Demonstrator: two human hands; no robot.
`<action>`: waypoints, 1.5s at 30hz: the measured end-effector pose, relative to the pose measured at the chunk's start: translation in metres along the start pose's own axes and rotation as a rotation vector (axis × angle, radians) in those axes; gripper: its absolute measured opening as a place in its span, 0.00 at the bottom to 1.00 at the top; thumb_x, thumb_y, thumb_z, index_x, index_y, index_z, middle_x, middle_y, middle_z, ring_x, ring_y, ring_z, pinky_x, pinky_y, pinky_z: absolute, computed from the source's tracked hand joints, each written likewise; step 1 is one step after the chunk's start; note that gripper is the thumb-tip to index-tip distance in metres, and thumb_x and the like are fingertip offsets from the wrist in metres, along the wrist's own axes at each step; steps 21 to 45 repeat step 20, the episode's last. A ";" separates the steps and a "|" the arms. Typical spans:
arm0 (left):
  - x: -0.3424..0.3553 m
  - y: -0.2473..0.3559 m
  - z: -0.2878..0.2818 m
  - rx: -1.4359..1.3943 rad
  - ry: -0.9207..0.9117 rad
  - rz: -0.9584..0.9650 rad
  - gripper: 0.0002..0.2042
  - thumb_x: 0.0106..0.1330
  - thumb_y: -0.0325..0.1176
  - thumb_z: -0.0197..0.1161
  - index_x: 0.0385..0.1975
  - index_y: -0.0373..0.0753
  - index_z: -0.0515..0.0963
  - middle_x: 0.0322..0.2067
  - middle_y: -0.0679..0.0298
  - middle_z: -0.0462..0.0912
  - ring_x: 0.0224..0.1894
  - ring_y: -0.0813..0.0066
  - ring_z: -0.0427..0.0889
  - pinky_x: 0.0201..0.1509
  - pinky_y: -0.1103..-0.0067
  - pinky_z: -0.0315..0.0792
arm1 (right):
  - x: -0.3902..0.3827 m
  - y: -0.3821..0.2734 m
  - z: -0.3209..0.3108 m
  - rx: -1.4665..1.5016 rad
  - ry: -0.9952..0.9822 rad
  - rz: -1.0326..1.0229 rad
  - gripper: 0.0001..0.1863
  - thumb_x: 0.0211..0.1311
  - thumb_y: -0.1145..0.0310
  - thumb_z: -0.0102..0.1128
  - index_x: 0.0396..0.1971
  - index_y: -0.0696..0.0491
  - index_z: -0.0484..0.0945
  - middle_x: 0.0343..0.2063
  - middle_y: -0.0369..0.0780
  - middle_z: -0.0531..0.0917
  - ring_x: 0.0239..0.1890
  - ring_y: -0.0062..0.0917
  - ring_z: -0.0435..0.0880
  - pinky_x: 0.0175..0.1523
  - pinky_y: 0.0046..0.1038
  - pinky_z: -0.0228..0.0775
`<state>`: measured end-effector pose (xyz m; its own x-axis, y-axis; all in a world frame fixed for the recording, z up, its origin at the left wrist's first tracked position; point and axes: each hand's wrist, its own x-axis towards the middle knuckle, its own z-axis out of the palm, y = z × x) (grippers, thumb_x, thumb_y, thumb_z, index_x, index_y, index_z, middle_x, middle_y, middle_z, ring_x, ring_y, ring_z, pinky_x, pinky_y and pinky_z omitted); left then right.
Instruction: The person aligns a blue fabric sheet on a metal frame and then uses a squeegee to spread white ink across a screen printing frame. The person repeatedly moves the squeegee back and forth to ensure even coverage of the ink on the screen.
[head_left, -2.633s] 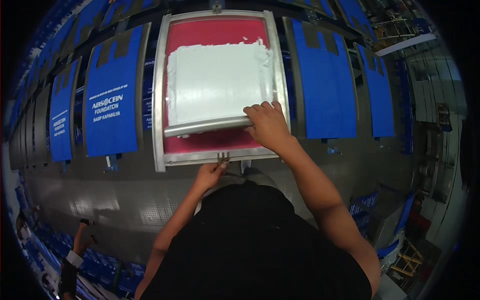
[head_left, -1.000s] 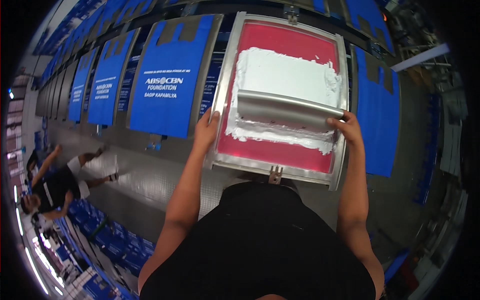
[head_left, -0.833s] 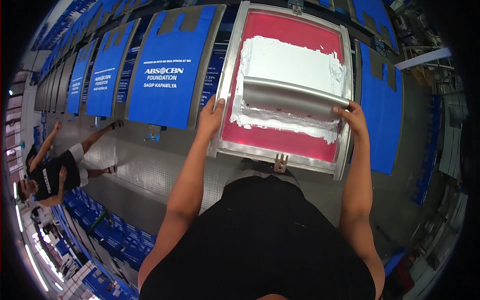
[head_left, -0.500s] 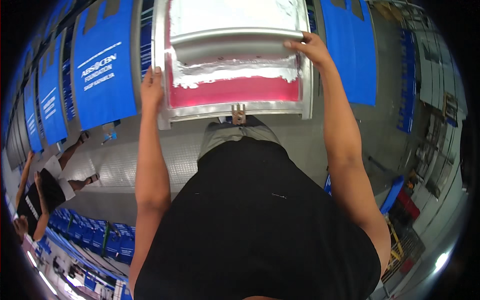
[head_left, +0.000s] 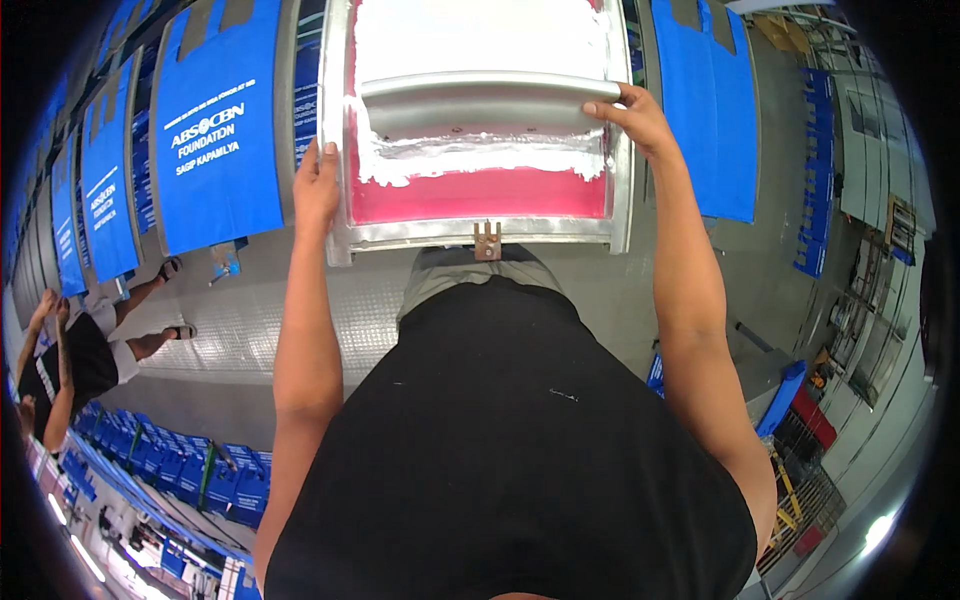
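Observation:
A metal-framed printing screen (head_left: 480, 232) with red mesh (head_left: 470, 197) lies in front of me, white ink (head_left: 480, 35) spread over its far part. Across the mesh sits a wide silver squeegee (head_left: 490, 108), with a ragged band of white ink along its near edge. My right hand (head_left: 642, 122) pinches the squeegee's right end, thumb on its face and fingers behind. At the screen's left rail, my left hand (head_left: 317, 188) is closed around the outer edge, its fingertips partly hidden. A small metal bracket (head_left: 487, 241) sticks out from the near rail.
Blue printed fabric pieces (head_left: 220, 130) lie on boards to the left, another blue piece (head_left: 703, 130) to the right. Another person (head_left: 75, 350) stands at the far left by the same row. More blue pieces (head_left: 180, 460) lie in a row behind, at lower left.
The view has shifted a little, so the screen appears slightly lower and further right. Both hands keep their grips. The other person's arms have moved.

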<state>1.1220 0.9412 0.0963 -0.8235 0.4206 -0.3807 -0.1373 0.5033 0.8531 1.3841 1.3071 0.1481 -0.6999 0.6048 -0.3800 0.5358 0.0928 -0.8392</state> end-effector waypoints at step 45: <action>-0.089 -0.064 -0.086 0.026 0.015 0.150 0.21 0.63 0.40 0.65 0.54 0.40 0.74 0.60 0.45 0.69 0.67 0.51 0.62 0.66 0.71 0.58 | -0.025 -0.071 0.030 -0.988 -0.244 0.144 0.21 0.44 0.72 0.70 0.42 0.52 0.79 0.45 0.42 0.82 0.51 0.30 0.78 0.61 0.51 0.56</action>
